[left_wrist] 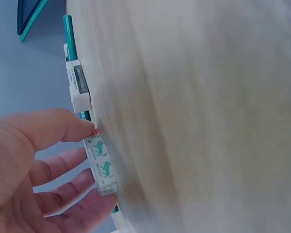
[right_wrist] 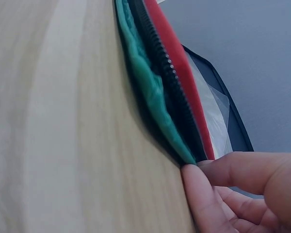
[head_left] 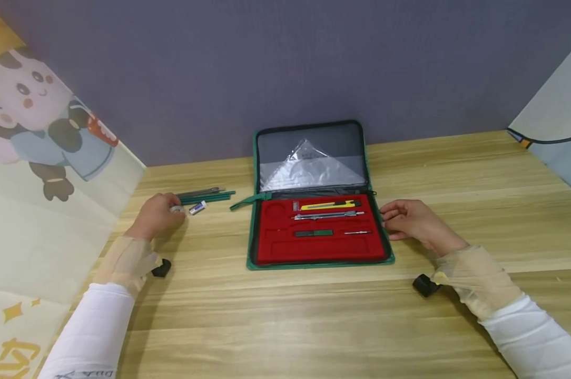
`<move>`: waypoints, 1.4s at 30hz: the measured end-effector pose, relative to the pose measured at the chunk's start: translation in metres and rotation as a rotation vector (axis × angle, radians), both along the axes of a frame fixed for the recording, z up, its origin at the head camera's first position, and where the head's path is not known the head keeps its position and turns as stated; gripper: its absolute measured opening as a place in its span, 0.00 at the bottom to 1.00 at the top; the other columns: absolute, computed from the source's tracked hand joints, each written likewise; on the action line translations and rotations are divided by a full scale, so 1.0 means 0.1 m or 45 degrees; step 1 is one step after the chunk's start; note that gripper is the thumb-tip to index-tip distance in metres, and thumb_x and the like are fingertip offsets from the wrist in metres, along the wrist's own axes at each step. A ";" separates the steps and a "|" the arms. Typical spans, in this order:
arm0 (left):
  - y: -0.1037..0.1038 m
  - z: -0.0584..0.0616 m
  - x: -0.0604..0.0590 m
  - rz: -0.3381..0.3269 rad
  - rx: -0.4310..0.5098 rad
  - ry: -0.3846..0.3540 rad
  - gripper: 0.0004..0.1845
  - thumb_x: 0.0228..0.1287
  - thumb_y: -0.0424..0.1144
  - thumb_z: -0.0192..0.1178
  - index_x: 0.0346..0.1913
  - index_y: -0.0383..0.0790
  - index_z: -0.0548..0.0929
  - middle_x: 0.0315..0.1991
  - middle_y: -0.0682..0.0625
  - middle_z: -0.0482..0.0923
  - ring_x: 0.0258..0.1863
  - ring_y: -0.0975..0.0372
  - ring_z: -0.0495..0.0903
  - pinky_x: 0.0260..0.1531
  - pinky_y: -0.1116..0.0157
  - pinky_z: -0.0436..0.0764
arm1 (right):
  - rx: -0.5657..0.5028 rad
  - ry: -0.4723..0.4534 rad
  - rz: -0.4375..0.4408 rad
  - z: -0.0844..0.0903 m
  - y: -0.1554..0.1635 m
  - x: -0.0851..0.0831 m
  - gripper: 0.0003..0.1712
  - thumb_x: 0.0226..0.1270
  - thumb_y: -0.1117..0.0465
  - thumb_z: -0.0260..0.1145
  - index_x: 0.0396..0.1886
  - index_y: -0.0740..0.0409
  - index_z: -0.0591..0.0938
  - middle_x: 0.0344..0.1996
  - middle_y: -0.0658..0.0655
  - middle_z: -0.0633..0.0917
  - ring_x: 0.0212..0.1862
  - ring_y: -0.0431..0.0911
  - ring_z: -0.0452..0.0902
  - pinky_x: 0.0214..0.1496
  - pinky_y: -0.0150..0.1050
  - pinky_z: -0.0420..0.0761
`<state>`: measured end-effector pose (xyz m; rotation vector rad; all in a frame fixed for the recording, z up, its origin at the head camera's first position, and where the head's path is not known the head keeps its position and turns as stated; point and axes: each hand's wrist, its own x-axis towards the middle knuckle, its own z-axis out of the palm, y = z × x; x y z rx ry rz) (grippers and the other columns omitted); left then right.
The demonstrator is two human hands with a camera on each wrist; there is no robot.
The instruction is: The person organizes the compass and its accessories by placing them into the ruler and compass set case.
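Observation:
At the left, my left hand (head_left: pixel 157 213) grips a small roll of tape (left_wrist: pixel 101 162) by its edges, thumb on one side and fingers on the other. The roll stands on edge, its printed inner ring showing. Just past it are green pencils (head_left: pixel 209 198), a metal drawing tool (head_left: pixel 202 191) and a white eraser (head_left: pixel 197 207). My right hand (head_left: pixel 415 223) pinches the right edge of an open green zip case (head_left: pixel 321 248), thumb and finger at its zipper border (right_wrist: pixel 172 116). Its red insert holds a yellow utility knife (head_left: pixel 328 205) and a metal compass (head_left: pixel 328 215).
The insert also holds a dark green flat piece (head_left: pixel 314 232) and a thin metal piece (head_left: pixel 357 232). A clear plastic sheet (head_left: pixel 306 168) lies in the raised lid. The wooden table (head_left: pixel 290 321) meets a grey wall (head_left: pixel 290 68) behind the case.

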<state>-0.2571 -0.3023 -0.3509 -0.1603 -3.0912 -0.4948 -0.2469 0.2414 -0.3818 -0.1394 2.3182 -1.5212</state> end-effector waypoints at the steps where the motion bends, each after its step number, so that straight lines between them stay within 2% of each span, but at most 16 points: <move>1: 0.00 0.00 0.00 0.001 0.001 -0.001 0.18 0.52 0.35 0.60 0.44 0.24 0.76 0.37 0.33 0.77 0.34 0.47 0.73 0.37 0.50 0.72 | 0.000 -0.001 0.000 0.00 0.00 0.00 0.27 0.61 0.73 0.55 0.60 0.77 0.65 0.43 0.62 0.74 0.36 0.36 0.77 0.37 0.36 0.84; 10: 0.06 0.06 0.06 0.025 0.004 -0.018 0.20 0.56 0.38 0.60 0.47 0.25 0.77 0.41 0.32 0.78 0.37 0.46 0.75 0.41 0.48 0.73 | -0.013 0.015 0.015 -0.02 -0.01 0.00 0.27 0.62 0.74 0.56 0.61 0.78 0.64 0.42 0.61 0.74 0.35 0.35 0.77 0.35 0.35 0.84; 20: 0.37 0.13 0.08 -0.059 0.004 -0.022 0.20 0.56 0.36 0.62 0.49 0.25 0.77 0.47 0.30 0.77 0.43 0.44 0.76 0.45 0.47 0.73 | -0.009 -0.002 0.010 -0.01 -0.01 0.00 0.27 0.62 0.73 0.56 0.61 0.77 0.64 0.43 0.61 0.73 0.36 0.35 0.77 0.36 0.35 0.84; 22: 0.45 0.14 0.09 -0.070 0.008 -0.018 0.19 0.56 0.36 0.62 0.49 0.25 0.77 0.46 0.31 0.77 0.43 0.44 0.75 0.44 0.47 0.74 | -0.002 -0.009 0.005 -0.02 -0.01 0.00 0.27 0.63 0.73 0.56 0.61 0.77 0.64 0.43 0.61 0.73 0.36 0.35 0.77 0.36 0.35 0.83; 29: 0.75 0.20 0.11 -0.158 0.026 -0.004 0.17 0.56 0.35 0.61 0.47 0.29 0.79 0.38 0.38 0.77 0.30 0.54 0.70 0.31 0.58 0.71 | -0.006 0.003 0.006 -0.01 -0.02 0.01 0.27 0.63 0.73 0.56 0.61 0.77 0.64 0.43 0.62 0.74 0.36 0.35 0.76 0.36 0.35 0.83; 35: 0.97 0.22 0.12 -0.209 0.069 -0.019 0.18 0.57 0.35 0.62 0.49 0.30 0.79 0.41 0.39 0.76 0.29 0.55 0.72 0.28 0.61 0.73 | 0.002 0.003 0.000 0.00 -0.03 0.01 0.26 0.63 0.73 0.56 0.60 0.77 0.65 0.43 0.61 0.74 0.35 0.35 0.77 0.36 0.35 0.84; 38: 1.09 0.23 0.11 -0.250 0.076 -0.018 0.17 0.57 0.36 0.62 0.49 0.31 0.79 0.43 0.40 0.76 0.35 0.53 0.75 0.34 0.57 0.76 | 0.006 -0.001 -0.003 0.01 -0.03 0.01 0.26 0.62 0.73 0.56 0.60 0.77 0.65 0.42 0.61 0.74 0.35 0.35 0.77 0.35 0.35 0.84; 42: 1.25 0.24 0.09 -0.305 0.067 -0.005 0.16 0.57 0.37 0.62 0.47 0.33 0.80 0.44 0.41 0.77 0.40 0.51 0.76 0.42 0.54 0.76 | 0.001 0.002 -0.008 0.01 -0.03 0.01 0.26 0.62 0.74 0.56 0.60 0.77 0.65 0.42 0.61 0.74 0.35 0.35 0.77 0.35 0.35 0.83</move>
